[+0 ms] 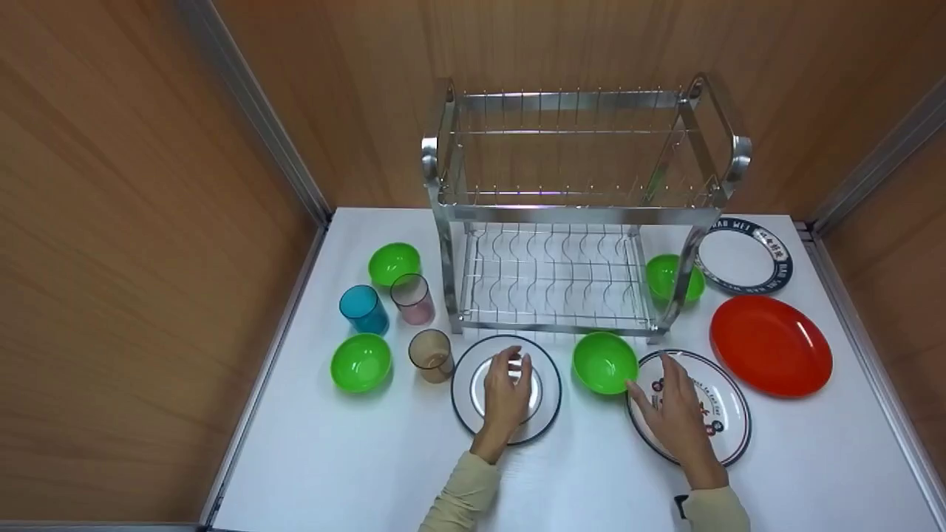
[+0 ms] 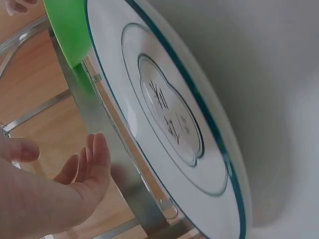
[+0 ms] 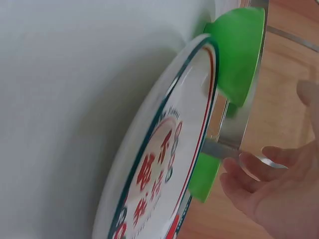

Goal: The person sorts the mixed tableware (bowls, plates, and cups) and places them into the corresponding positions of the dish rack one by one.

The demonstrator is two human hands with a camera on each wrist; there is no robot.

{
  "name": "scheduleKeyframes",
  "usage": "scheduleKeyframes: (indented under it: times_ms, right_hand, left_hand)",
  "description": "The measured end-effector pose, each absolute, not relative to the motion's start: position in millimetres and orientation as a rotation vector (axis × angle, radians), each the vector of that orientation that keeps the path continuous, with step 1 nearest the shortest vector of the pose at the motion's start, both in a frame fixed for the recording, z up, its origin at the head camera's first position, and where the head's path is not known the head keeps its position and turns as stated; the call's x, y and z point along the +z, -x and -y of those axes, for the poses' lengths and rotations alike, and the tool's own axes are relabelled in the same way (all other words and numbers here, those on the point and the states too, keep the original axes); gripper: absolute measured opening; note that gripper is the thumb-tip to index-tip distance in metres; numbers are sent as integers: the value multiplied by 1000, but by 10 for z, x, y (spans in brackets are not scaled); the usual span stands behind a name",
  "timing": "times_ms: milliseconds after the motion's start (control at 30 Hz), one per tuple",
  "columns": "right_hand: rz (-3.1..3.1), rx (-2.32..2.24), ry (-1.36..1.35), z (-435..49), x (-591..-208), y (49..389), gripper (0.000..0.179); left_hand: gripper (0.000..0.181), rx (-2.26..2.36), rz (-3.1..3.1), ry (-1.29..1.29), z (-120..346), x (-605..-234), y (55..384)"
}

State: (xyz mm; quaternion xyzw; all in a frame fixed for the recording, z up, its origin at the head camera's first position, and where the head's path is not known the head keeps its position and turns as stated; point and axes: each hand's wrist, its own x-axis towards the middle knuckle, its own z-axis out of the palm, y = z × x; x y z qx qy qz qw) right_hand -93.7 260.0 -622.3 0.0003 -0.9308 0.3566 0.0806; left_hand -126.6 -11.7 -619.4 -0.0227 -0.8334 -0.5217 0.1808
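Over there the left hand and right hand hover with empty, relaxed fingers, a teal-rimmed plate below the left's, a red-lettered plate below the right's, and a rim pinch would likely lift either most steadily.

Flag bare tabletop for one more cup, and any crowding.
Bare tabletop: near left corner, nearer than leftmost green bowl; strip between left white plate and right white plate; near right corner, nearer than red plate. Crowded: left of the rack, among cups and bowls; right of it, around dark-rimmed plate.
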Motion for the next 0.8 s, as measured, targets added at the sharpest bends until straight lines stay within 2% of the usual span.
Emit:
scheduleKeyframes:
  times_ms: [233,433,800]
  right_hand:
    - [2957,1079,2,-2374,-6213,1104,112]
    - [2941,1102,-25,-2280,-6273,1191,115]
    - [2817,1093,-112,-2148,-6402,1277,124]
  left_hand:
    - [28,-1753,2361,-58,-138,-6191,1280]
    - [40,-1859,2429,-142,-267,-6184,1298]
    - [37,-1881,2441,-178,-407,-6211,1316]
